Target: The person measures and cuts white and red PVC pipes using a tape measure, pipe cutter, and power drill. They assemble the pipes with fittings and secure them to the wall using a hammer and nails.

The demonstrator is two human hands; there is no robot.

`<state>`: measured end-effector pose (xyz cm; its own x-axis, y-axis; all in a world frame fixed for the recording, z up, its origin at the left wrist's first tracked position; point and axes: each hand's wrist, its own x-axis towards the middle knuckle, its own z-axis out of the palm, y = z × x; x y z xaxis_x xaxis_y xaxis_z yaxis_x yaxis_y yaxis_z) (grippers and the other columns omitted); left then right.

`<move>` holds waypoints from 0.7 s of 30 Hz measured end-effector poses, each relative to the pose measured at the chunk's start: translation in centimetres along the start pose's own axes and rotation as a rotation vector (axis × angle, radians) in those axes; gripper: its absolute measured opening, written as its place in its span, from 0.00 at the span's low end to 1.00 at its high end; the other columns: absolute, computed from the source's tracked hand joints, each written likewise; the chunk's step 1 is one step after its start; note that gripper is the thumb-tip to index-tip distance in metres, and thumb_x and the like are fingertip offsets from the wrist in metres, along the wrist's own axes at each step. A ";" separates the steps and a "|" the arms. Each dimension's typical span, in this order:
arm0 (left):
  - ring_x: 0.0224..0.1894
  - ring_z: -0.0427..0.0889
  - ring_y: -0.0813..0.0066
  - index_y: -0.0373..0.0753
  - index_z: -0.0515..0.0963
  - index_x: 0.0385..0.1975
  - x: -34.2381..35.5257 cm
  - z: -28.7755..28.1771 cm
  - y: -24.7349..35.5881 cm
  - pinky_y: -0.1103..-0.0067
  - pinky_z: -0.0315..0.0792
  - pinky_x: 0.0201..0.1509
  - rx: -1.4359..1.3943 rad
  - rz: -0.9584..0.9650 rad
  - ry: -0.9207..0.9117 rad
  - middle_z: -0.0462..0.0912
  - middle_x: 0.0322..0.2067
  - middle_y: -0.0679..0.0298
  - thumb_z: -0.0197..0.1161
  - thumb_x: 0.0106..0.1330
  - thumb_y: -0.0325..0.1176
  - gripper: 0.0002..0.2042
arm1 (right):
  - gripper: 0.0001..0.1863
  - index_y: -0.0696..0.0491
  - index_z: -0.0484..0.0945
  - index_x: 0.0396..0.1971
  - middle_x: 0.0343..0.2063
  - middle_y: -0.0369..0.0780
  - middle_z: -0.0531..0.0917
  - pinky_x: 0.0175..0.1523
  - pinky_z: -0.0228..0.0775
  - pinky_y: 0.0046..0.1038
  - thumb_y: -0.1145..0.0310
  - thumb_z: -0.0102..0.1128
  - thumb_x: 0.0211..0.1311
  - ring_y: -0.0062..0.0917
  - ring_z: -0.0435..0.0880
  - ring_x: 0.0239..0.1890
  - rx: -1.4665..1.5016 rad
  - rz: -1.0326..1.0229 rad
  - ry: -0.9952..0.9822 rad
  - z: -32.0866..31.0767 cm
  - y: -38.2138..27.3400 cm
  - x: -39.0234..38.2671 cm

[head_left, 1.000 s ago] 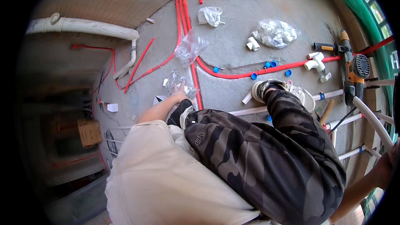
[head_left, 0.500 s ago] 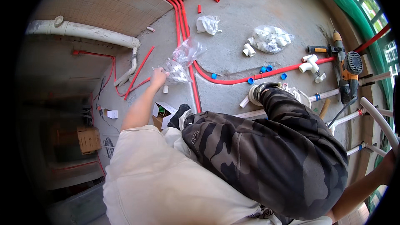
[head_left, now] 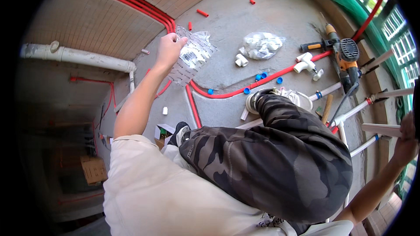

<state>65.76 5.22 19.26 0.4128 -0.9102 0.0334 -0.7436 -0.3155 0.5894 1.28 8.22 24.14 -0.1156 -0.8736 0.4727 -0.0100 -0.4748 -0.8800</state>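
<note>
My left hand [head_left: 168, 52] is raised over the floor at upper left, its fingers pinched on a clear plastic bag [head_left: 194, 59] with printing on it. The bag hangs spread out and looks flat, hiding part of the red pipes and most of another crumpled clear bag [head_left: 203, 36] behind it. At the far right edge my right hand [head_left: 408, 142] is wrapped round a white pipe [head_left: 380, 130]. That pipe points inward from the hand; its other end is cut off by the picture's dark rim. My bent leg in camouflage trousers lies between the two hands.
A rotary hammer drill [head_left: 345, 57] lies at right beside white pipe fittings [head_left: 305, 63]. A bag of white fittings [head_left: 261, 46], blue caps [head_left: 261, 76] and a curved red pipe [head_left: 227, 95] are on the concrete floor. An open box [head_left: 161, 134] stands by my foot.
My left hand has lifted the plastic bag up from the floor, and it now hangs spread out. My right hand has come further into view with the white pipe, which has swung to point inward.
</note>
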 end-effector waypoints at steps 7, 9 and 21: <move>0.31 0.75 0.85 0.33 0.79 0.39 -0.4 6.2 23.1 0.83 0.70 0.33 -0.488 0.423 -0.498 0.80 0.31 0.68 0.59 0.74 0.31 0.07 | 0.18 0.59 0.85 0.39 0.15 0.31 0.76 0.19 0.58 0.15 0.57 0.67 0.64 0.10 0.72 0.14 -0.487 0.249 -0.146 0.3 -2.0 0.7; 0.34 0.79 0.83 0.34 0.77 0.45 -0.9 8.9 25.6 0.83 0.74 0.36 -0.487 0.568 -0.586 0.82 0.34 0.66 0.56 0.76 0.31 0.07 | 0.19 0.57 0.86 0.39 0.18 0.34 0.79 0.22 0.64 0.19 0.55 0.71 0.61 0.15 0.76 0.16 -0.614 0.367 -0.205 1.7 -3.1 1.6; 0.40 0.78 0.82 0.30 0.72 0.59 -10.4 22.3 39.4 0.85 0.71 0.41 -0.400 0.877 -1.216 0.80 0.47 0.63 0.58 0.74 0.29 0.17 | 0.24 0.60 0.81 0.41 0.28 0.49 0.85 0.42 0.74 0.36 0.53 0.73 0.57 0.40 0.86 0.34 -0.663 0.954 0.103 -8.8 -3.5 -23.2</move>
<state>20.46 -3.72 24.14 -0.8699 -0.4889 -0.0645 -0.2494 0.3235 0.9128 -4.73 31.05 15.84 -0.4359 -0.8190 -0.3730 -0.3891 0.5453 -0.7425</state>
